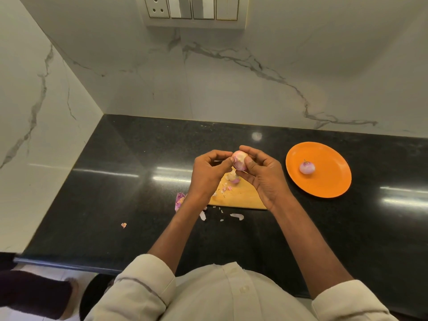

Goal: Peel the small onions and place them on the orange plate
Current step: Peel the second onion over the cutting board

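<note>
Up above the wooden cutting board (240,195), both hands meet around a small onion (240,162) that is partly stripped, pale at the top and still purple lower down. The right hand (264,174) curls round that onion, thumb on its near face and fingers wrapped over the far side. The left hand (208,172) pinches a loose flap of purple skin at the onion's left side between thumb and forefinger, the other fingers curled in. Under the hands, on the board, lie a few scraps of peel (232,178), pink and off-white. More peel sits on the black table (104,193): a purple piece (179,200) just beside the board's left edge, pale slivers (237,216) just in front of the board, and one small orange-pink flake (124,225) well apart to the left. To the right of the board, apart from it, the orange plate (328,181) rests on the table with a single peeled onion (307,167) lying left of its middle, a short stub pointing up. Behind the table rises a white marble wall with grey veins, and a switch panel (192,8) with a socket is mounted high on it. No brand, label or writing can be read anywhere. Rolled-up cream sleeves (143,288) show at the bottom.
</note>
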A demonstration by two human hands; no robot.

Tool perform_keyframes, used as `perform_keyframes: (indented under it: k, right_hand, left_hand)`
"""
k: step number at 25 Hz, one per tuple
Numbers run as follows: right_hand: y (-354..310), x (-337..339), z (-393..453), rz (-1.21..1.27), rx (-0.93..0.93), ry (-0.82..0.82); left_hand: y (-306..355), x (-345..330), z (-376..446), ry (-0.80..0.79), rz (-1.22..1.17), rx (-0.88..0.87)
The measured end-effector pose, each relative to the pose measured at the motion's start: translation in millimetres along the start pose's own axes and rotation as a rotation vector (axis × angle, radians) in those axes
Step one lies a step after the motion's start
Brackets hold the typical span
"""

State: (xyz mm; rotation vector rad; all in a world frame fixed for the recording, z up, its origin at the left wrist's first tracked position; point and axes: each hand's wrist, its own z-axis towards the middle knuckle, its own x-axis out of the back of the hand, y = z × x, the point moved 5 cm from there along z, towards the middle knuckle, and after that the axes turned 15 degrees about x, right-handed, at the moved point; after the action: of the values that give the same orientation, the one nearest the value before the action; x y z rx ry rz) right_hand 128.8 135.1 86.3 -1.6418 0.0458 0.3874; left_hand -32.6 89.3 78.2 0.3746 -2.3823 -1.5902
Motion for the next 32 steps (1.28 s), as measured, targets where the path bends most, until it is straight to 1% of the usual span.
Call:
perform_keyframes:
  k: [8, 14, 16, 18, 20, 24, 25, 28, 32]
  right_hand:
    - [-4.9, -9.8, -2.0, -0.151, 0.107, 0.003]
    - [6.9, -7.1, -4.0, -0.080, -0.012, 0.084]
    - [9.1, -8.2, -4.3, -0.051, -0.047, 0.098]
    - [7.9, -11.1, -3.0, -0.037, -0.061, 0.099]
    - [5.5, -12.1, -1.1, -0.027, -0.060, 0.110]
    - [2.9, -10.8, 0.3, 0.028, -0.073, 0.179]
    - [3.9, -10.6, 0.0, 0.062, -0.089, 0.196]
    - [6.8, -8.7, -0.2, 0.102, -0.131, 0.220]
    - [7.7, -5.4, -2.7, 0.124, -0.181, 0.216]
  left_hand:
    - [8.5, -11.2, -1.3, 0.086, -0.059, 0.018]
    - [-2.2, -11.6, 3.9, 0.100, -0.021, 0.054]
    - [-7.1, -8.5, 5.3, 0.107, -0.055, 0.063]
    - [-11.0, -4.4, 6.8, 0.087, -0.085, 0.076]
    - [-12.7, -2.2, 7.6, 0.016, -0.127, 0.106]
    - [-15.4, -2.2, 9.8, -0.098, -0.310, 0.157]
    - [-14.7, -3.4, 8.3, -0.105, -0.292, 0.139]
    - [-13.5, -6.1, 3.8, -0.064, -0.117, 0.056]
    - [-15.2, -4.4, 5.4, -0.049, -0.150, 0.077]
